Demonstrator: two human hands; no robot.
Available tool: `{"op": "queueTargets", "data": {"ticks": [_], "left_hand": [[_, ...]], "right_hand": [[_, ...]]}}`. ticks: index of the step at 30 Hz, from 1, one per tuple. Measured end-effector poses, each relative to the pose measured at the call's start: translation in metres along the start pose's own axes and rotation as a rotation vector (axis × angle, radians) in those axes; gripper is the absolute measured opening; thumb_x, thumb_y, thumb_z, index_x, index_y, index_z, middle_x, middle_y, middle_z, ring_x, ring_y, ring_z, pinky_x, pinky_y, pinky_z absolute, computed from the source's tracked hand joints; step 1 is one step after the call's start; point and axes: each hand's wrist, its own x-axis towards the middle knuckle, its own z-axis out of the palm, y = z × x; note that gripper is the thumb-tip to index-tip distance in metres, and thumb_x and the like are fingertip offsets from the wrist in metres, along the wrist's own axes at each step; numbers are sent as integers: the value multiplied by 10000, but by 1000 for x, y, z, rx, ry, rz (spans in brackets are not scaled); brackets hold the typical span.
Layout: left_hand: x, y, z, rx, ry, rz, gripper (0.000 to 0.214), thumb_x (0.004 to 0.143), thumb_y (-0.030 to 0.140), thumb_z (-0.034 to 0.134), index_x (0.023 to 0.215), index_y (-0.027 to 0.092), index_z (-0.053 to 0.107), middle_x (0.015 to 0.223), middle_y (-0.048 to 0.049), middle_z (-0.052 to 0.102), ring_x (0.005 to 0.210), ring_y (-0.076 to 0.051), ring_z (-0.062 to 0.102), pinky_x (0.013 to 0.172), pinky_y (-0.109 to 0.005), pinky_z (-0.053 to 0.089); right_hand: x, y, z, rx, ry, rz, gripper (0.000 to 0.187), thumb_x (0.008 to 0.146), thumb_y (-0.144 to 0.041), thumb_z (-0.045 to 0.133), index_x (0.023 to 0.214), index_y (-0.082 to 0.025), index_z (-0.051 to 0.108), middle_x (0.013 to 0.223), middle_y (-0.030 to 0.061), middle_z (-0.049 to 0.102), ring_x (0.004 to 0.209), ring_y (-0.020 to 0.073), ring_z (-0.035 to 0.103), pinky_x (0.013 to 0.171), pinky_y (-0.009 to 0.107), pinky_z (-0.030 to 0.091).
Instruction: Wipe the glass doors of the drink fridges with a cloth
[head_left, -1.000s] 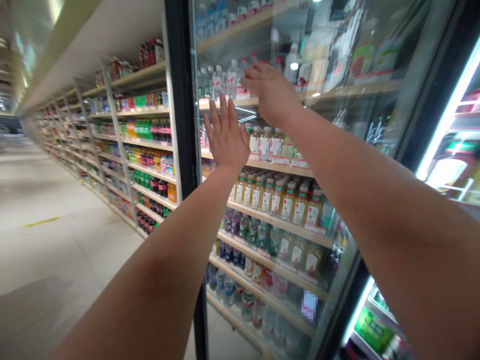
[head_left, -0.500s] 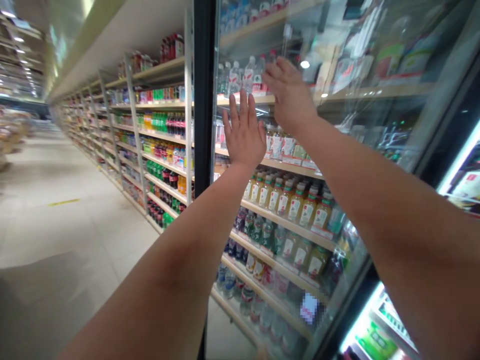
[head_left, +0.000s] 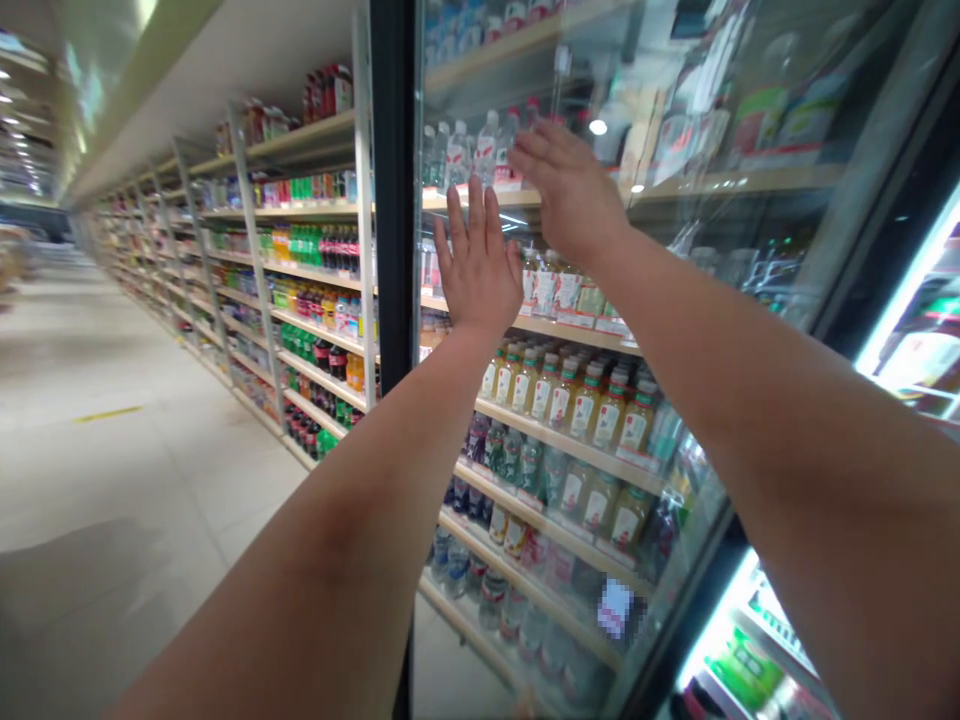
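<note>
A tall glass door (head_left: 757,215) with a dark frame (head_left: 394,200) fills the middle and right. My left hand (head_left: 482,270) is open, its fingers spread and pointing up, at the glass near the door's left edge. Higher and to the right, my right hand (head_left: 574,190) is open too, fingers stretched toward the left. Both palms face the glass; whether every fingertip touches it I cannot tell. Neither hand holds anything. Beyond the glass stand rows of drinks, among them yellow juice bottles (head_left: 585,400) with white labels and clear bottles (head_left: 486,140).
Long open shelves (head_left: 319,270) of bottled drinks run off to the left along a pale floor (head_left: 150,480) with a yellow strip (head_left: 107,413). At the right, a lit cooler section (head_left: 750,660) holds green packs. A pixelated patch (head_left: 616,608) covers part of the lower door.
The view has shifted slightly, so the door and shelves appear a little further left. Both hands keep nearly the same pose against the door.
</note>
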Motion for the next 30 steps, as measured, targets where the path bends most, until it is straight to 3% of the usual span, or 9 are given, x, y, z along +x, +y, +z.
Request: {"op": "queueTargets", "data": {"ticks": [4,9,12,15,19,21,24,26,30], "left_hand": [[0,1,-1,0,-9,-5,681,1016,292,396,1660,115,263,1712,9,70,1581,-215,-49,1315,-415,-92],[1,-1,2,24,-3,3,674,1013,280,406,1660,149,272,1711,22,83,1585,-215,-38,1320,-435,-57],[1,-3,5,76,25,9,670,1017,280,425,1659,156,276,1712,16,107,1587,-213,-22,1324,-432,-28],[0,-3,5,76,30,6,658,1030,302,426,1661,185,279,1712,30,108,1584,-204,-26,1322,-410,-47],[0,-1,2,23,-16,-2,685,1022,276,406,1667,113,240,1714,-1,71,1577,-228,-62,1319,-435,-74],[0,-1,2,-22,-30,-8,689,1018,274,408,1673,146,236,1712,26,58,1570,-217,-86,1316,-435,-83],[1,-2,3,-9,-23,-5,690,1017,290,405,1671,147,236,1713,16,62,1572,-209,-85,1311,-419,-88],[1,-3,4,27,-13,3,691,1017,294,382,1664,101,239,1717,-20,79,1578,-224,-66,1313,-428,-85],[1,-4,8,20,2,8,683,1013,310,343,1663,123,245,1717,19,76,1584,-206,-61,1321,-423,-81]], "right_hand": [[-19,-2,5,-23,106,139,542,958,-75,387,1479,-69,534,1579,120,491,1520,316,364,1289,527,296],[-35,0,9,44,32,13,495,980,-165,422,1435,-261,593,1548,-16,538,1510,231,394,1276,499,344],[-36,20,4,40,103,133,506,994,-199,379,1464,-241,563,1553,3,531,1507,249,393,1278,547,325],[-47,21,5,57,160,209,508,1026,-241,331,1495,-236,525,1579,18,498,1537,243,336,1296,550,273],[-65,8,13,153,17,12,497,1026,-279,328,1461,-248,565,1566,-13,516,1529,214,356,1288,528,296],[-66,16,16,195,1,-23,497,1038,-342,299,1448,-286,575,1560,-42,522,1525,201,358,1294,501,274],[-67,28,17,194,134,149,521,1052,-403,227,1446,-352,565,1571,-78,500,1535,196,328,1309,480,221],[-77,21,18,162,173,217,547,1052,-362,210,1501,-295,515,1608,-42,454,1561,216,277,1312,528,196],[-97,-2,20,138,25,10,530,1021,-247,293,1489,-206,537,1582,5,498,1550,188,310,1300,477,271]]}}
